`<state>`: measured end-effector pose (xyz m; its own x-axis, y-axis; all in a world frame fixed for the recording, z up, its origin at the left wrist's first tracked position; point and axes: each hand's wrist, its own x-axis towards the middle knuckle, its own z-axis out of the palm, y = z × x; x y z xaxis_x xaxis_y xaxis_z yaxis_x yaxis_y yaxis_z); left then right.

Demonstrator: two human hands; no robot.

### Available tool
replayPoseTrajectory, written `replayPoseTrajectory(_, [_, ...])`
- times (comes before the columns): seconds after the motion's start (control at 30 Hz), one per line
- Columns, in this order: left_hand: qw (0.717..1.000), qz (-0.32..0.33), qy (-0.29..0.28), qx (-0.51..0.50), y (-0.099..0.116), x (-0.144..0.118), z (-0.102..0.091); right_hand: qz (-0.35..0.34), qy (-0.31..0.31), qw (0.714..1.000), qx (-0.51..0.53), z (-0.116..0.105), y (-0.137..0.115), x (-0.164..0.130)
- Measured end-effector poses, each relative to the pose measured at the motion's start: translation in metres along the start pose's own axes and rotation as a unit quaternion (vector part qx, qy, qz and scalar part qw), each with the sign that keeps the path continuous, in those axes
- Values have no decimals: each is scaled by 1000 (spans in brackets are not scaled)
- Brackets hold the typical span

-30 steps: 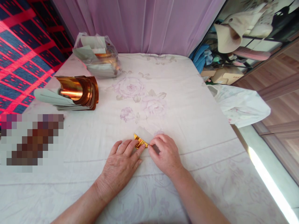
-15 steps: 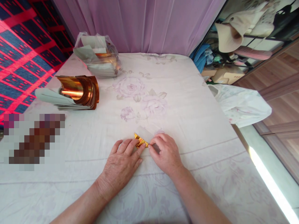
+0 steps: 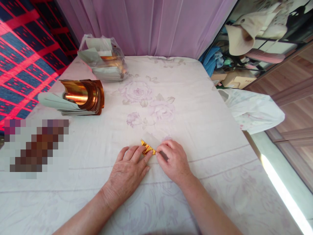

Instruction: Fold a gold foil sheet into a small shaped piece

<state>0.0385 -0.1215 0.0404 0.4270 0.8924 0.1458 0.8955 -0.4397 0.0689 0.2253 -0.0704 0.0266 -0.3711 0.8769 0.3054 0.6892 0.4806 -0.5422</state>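
Left hand flat, fingers spread, pressing the near left edge of a small gold foil folded on the bed, near centre. Right hand just right of it, fingertips narrowed into a pinch on the foil's right tip. Far left: a curled gold stack, a clear bag of sheets behind it; a white bag off the right edge.

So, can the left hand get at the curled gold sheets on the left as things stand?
Probably yes: the left hand rests on the folded gold paper, and only bare cloth lies between it and the curled gold sheets.
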Motion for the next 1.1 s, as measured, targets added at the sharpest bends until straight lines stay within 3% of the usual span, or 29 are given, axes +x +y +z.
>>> replayPoseTrajectory(0.67, [1000,-3,10,4,1,0,-1,19,-10,999,-31,4,-4,2])
replayPoseTrajectory(1.1, [1000,-3,9,5,1,1,0,21,-29,999,39,0,5,2])
